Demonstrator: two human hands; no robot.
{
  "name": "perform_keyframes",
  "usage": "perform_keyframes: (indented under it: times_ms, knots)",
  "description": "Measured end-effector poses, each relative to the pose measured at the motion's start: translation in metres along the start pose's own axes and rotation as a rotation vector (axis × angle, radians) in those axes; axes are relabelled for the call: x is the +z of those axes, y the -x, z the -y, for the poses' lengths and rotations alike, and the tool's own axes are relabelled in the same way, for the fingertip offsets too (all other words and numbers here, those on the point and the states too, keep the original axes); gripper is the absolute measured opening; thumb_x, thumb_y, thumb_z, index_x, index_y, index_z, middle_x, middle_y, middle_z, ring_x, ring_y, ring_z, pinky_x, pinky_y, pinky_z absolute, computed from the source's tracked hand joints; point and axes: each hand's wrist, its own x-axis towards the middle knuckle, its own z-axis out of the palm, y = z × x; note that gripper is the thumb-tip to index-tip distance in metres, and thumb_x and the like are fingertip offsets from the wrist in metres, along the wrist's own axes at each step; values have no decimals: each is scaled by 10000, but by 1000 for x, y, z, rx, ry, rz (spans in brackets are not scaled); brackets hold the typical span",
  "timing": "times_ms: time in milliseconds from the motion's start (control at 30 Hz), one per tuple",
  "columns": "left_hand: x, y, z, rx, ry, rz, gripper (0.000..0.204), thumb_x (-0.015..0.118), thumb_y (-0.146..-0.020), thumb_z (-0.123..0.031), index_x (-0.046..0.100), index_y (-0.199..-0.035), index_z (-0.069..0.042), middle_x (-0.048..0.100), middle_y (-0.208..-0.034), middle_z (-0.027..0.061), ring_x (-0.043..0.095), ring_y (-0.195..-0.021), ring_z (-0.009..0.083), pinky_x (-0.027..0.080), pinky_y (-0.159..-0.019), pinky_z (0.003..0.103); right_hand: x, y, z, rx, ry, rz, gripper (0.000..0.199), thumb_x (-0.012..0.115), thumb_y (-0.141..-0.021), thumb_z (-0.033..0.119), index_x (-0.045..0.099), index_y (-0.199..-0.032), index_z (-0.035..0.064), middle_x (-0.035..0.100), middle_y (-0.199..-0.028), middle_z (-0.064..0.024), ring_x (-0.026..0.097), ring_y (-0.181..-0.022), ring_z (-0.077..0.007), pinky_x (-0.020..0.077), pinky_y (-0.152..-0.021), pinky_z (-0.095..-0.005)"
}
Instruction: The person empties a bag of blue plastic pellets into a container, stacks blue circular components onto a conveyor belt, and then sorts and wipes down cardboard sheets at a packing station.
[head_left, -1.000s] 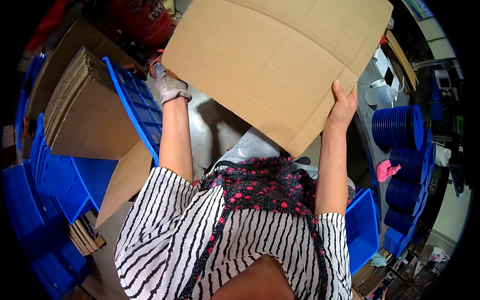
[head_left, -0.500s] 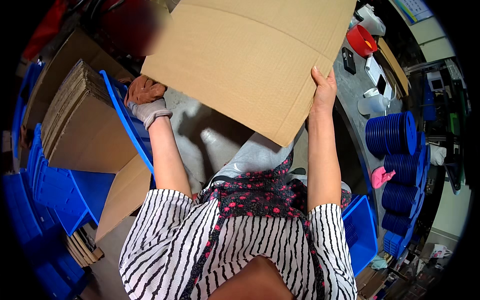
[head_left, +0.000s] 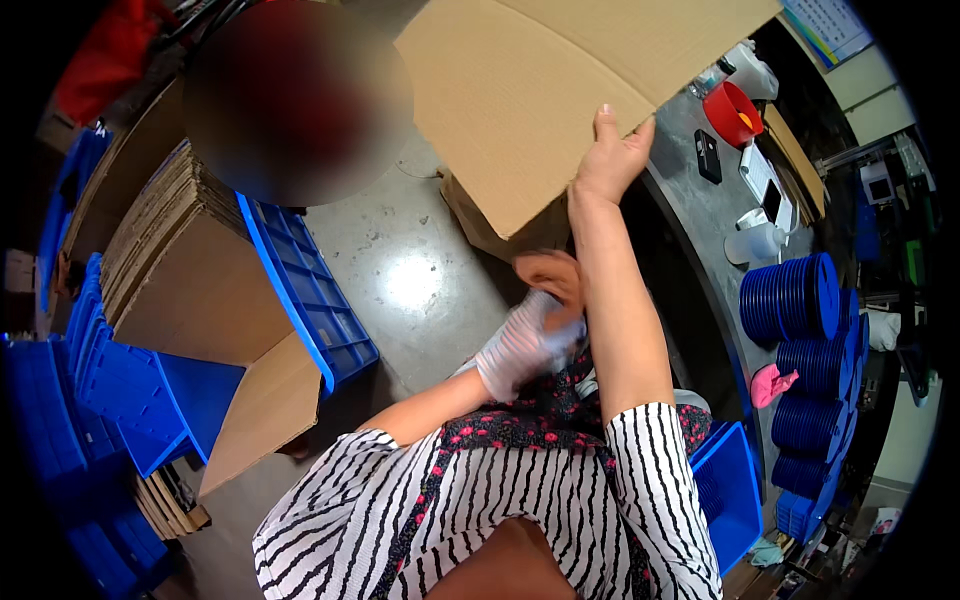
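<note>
My bare right hand grips the lower right edge of a large brown cardboard sheet, thumb on top. The sheet has a crease across it and is held out at the top of the view. My left hand wears a pale glove with rust-brown on it. It is in front of my body, beside my right forearm. Motion smears its fingers, so their pose does not show. A bluish patch shows at the glove's edge, too blurred to name.
At left, a blue crate stands beside a stack of cardboard. On the grey workbench at right are a red ring-shaped container, a bottle and several blue ribbed stacks. A blue bin sits near my right side.
My left hand has moved from beside the blue crate across to my right forearm, away from the cardboard. The sheet has shifted up and right with my right hand.
</note>
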Motion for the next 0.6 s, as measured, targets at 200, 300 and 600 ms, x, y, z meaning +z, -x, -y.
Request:
perform_keyframes:
  times_ms: [200, 300, 600]
  knots:
    - [-58, 18, -23, 28, 346, -444, 277, 644, -903, -175, 515, -1116, -53, 621, -830, 36, 608, -660, 111, 495, -539, 269, -11, 16, 27, 4, 134, 297, 395, 563, -899, 25, 465, -1280, -12, 575, -1184, -78, 545, -1079, -161, 411, -946, -292]
    - [-60, -23, -68, 601, 204, -594, 351, 649, -880, -176, 533, -1191, -61, 669, -928, 75, 671, -825, 205, 530, -687, 314, -25, 29, 34, -269, 633, 397, 543, 611, -851, 26, 471, -1366, 125, 682, -991, -131, 655, -760, -230, 511, -702, -312]
    - [-115, -60, -212, 1138, -1800, -101, 191, 637, -671, -205, 594, -854, -171, 624, -1174, 74, 608, -1056, 285, 483, -706, 445, 8, 53, 57, -460, 343, 838, 357, 649, -767, 146, 601, -1116, 85, 610, -1068, -132, 589, -1006, -267, 475, -861, -384]
